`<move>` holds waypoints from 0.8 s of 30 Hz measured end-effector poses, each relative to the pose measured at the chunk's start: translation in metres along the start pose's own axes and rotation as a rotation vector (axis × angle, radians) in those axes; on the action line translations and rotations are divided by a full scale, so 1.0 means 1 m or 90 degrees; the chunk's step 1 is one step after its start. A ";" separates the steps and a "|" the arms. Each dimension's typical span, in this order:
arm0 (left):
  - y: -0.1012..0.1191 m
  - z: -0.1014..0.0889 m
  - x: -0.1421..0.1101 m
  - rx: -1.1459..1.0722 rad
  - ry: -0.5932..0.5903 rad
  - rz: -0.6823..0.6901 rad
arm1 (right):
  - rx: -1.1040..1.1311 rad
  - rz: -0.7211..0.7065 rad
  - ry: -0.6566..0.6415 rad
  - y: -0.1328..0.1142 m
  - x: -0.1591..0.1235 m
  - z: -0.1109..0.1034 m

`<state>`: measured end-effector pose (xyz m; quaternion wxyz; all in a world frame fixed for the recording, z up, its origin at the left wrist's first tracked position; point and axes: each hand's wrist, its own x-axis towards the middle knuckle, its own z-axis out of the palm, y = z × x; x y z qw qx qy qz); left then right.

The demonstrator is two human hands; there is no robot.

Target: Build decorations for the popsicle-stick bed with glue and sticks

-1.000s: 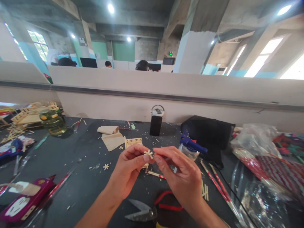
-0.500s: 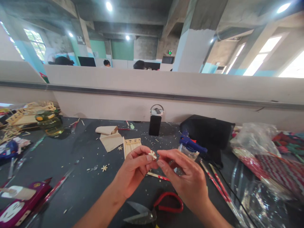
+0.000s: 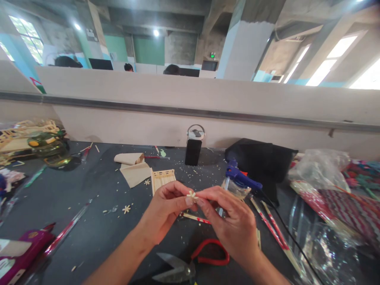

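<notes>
Between my two hands is a small star-shaped piece of pale wooden sticks (image 3: 191, 195). The fingertips of my left hand (image 3: 166, 208) pinch it from the left. My right hand (image 3: 227, 215) has its thumb and forefinger closed on the star's right side. Two similar wooden stars lie on the dark table, one star (image 3: 126, 209) left of my left hand and a smaller-looking star (image 3: 147, 182) farther back. Behind my left hand stands a small slatted wooden panel (image 3: 162, 178), partly hidden. Scissors with red handles (image 3: 190, 265) lie below my hands, blades spread.
A blue glue gun (image 3: 242, 176) with a black cable lies to the right. Nearby are a black phone (image 3: 193, 152), folded brown paper (image 3: 135, 172), a magenta object (image 3: 26, 253), a bottle (image 3: 50, 148) and plastic-wrapped red sticks (image 3: 273, 225). Plastic bags (image 3: 320, 174) crowd the right side.
My right fingertips have moved left onto the star, which they stood slightly apart from before. The star is now turned flatter. The camera view has tilted a little downward.
</notes>
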<state>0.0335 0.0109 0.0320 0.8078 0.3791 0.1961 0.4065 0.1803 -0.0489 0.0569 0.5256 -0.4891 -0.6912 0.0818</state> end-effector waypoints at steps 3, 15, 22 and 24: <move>0.000 0.000 0.002 -0.032 -0.021 -0.008 | -0.003 0.005 0.018 -0.001 0.000 0.001; 0.000 0.006 0.010 -0.139 -0.074 -0.033 | 0.098 0.122 0.045 0.002 -0.002 -0.006; -0.007 0.007 0.007 -0.220 -0.039 0.012 | -0.075 -0.081 0.056 -0.002 0.002 0.004; -0.009 0.005 0.005 -0.233 -0.018 0.011 | -0.115 -0.109 0.051 0.000 0.003 0.011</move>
